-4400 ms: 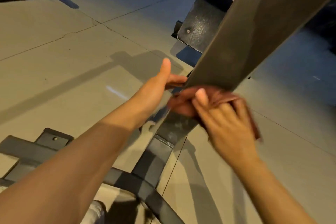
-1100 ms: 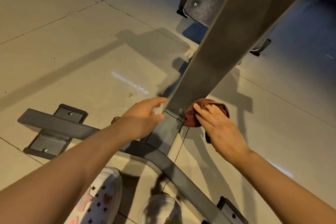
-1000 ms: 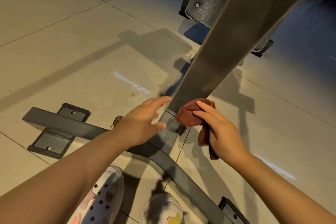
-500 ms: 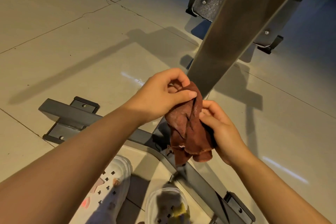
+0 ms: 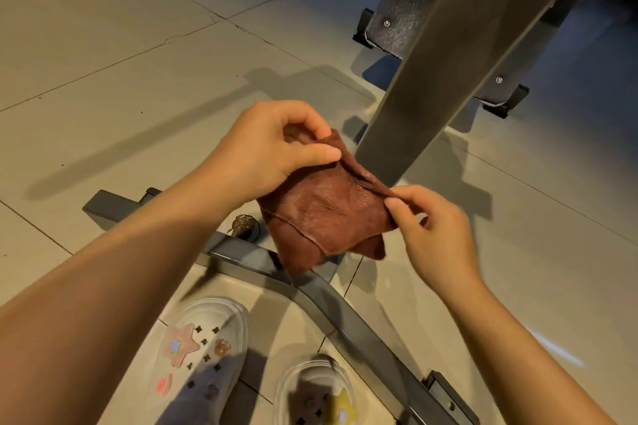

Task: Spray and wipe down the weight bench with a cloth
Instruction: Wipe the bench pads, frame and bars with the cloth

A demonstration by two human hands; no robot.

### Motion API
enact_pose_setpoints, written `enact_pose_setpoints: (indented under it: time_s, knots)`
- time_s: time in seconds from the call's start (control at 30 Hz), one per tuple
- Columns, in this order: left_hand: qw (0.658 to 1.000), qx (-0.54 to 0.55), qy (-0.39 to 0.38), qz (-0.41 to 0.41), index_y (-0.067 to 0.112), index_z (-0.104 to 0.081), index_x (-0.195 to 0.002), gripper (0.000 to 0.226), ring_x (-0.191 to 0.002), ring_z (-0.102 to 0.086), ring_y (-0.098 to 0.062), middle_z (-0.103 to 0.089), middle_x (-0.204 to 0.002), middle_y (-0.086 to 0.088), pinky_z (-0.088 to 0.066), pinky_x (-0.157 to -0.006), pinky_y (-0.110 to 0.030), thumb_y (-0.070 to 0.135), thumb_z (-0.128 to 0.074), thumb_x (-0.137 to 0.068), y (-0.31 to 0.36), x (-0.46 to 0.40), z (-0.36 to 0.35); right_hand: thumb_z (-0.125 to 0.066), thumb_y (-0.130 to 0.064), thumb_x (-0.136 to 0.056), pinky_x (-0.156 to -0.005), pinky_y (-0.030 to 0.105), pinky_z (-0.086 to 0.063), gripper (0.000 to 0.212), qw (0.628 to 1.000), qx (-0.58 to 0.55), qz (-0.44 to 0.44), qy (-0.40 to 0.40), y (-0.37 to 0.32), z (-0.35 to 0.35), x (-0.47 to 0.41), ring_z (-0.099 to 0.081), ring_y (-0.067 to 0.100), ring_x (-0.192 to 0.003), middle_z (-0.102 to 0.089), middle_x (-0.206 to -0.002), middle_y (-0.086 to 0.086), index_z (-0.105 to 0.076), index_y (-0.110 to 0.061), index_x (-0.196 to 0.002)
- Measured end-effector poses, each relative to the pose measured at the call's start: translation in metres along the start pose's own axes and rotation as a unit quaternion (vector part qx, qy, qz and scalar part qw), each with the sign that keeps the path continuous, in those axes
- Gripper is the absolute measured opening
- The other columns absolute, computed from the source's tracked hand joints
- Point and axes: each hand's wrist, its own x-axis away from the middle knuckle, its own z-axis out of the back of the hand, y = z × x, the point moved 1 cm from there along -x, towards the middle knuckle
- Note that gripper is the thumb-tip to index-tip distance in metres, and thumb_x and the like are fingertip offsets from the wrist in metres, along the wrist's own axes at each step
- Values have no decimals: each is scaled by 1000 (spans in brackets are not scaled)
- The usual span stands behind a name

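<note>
The rust-brown square terry cloth (image 5: 324,214) is held up in the air, spread nearly flat between both hands, just in front of the slanted grey metal beam of the weight bench (image 5: 445,55) and apart from it. The left hand (image 5: 272,148) pinches its upper corner between thumb and curled fingers; the right hand (image 5: 435,231) pinches the opposite corner (thumb on top). Below lie the grey steel base frame (image 5: 348,317), clear clogs with charms (image 5: 203,352) and the tiled floor (image 5: 114,90).

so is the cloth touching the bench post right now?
No: the cloth is held up in the air between the left hand and right hand, clear of the slanted post.
</note>
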Motion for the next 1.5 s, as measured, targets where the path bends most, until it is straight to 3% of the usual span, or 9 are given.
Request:
enact_pose_setpoints:
  time_s: [0.17,0.53,0.7,0.83,0.97,1.13,1.27,1.37,1.5]
  knots:
    - [997,59,39,16,34,-70,-66,16,-74,-64,-17,-67,-70,7,-54,-87,-47,27,-84,-66,2,0,-8,-59,-16,-94,-56,30,-47,17,991,93,34,86,-19,38,-7,-55,9,-65,-58,-73,-10,-47,-28,-91]
    - [987,104,31,-119,43,-69,-77,39,-80,-66,-7,-68,-78,20,-54,-77,-24,5,-71,-83,76,-48,-33,-55,0,-92,-69,43,-55,25,967,135,134,172,-70,121,-43,-63,18,-76,-59,-84,-13,-68,-22,-94]
    - [994,-9,-21,-105,39,-69,-83,23,-81,-64,0,-69,-85,21,-51,-76,-15,16,-75,-82,85,-48,-20,-66,-23,-88,-66,5,-41,18,980,170,72,72,-67,109,-31,-53,-4,-79,-49,-89,-22,-57,-37,-81]
    - [992,-68,-63,-80,41,-69,-82,23,-76,-64,3,-67,-76,25,-51,-81,-22,20,-76,-81,103,-39,-5,-63,-36,-84,-67,16,-48,4,997,37,65,17,-97,90,-18,-59,3,-83,-60,-87,-19,-60,-38,-86]
    - [974,-143,-135,-116,42,-70,-82,21,-84,-65,-3,-70,-84,19,-55,-85,-30,21,-71,-85,156,-12,21,-63,-17,-89,-75,14,-49,24,991,-62,114,31,-145,113,-20,-60,2,-97,-61,-103,-17,-57,-33,-106]
    - [932,-254,-149,-212,35,-72,-88,15,-91,-59,-5,-62,-96,14,-45,-80,-14,20,-71,-85,224,51,48,-58,-2,-82,-100,29,-48,61,936,-196,151,-251,-205,163,-11,-53,9,-124,-59,-131,-5,-45,-29,-135]
    - [933,-267,-81,-228,35,-69,-88,15,-87,-60,-3,-64,-91,15,-48,-78,-21,20,-69,-86,253,101,65,-61,-21,-85,-87,37,-54,43,905,-229,87,-346,-228,167,15,-53,45,-98,-63,-115,12,-57,-19,-128]
    - [946,-230,-31,-225,42,-62,-83,30,-83,-60,-1,-65,-87,18,-48,-78,-21,14,-66,-88,256,135,77,-61,-45,-87,-61,27,-38,52,865,-276,25,-418,-234,160,40,-39,28,-67,-43,-81,13,-60,-1,-115]
    - [951,-217,43,-215,39,-63,-84,33,-84,-55,-3,-60,-89,13,-38,-72,-7,7,-63,-89,253,170,88,-58,-34,-86,-65,26,-41,26,862,-206,23,-463,-240,155,62,-49,12,-66,-52,-75,3,-69,-10,-85]
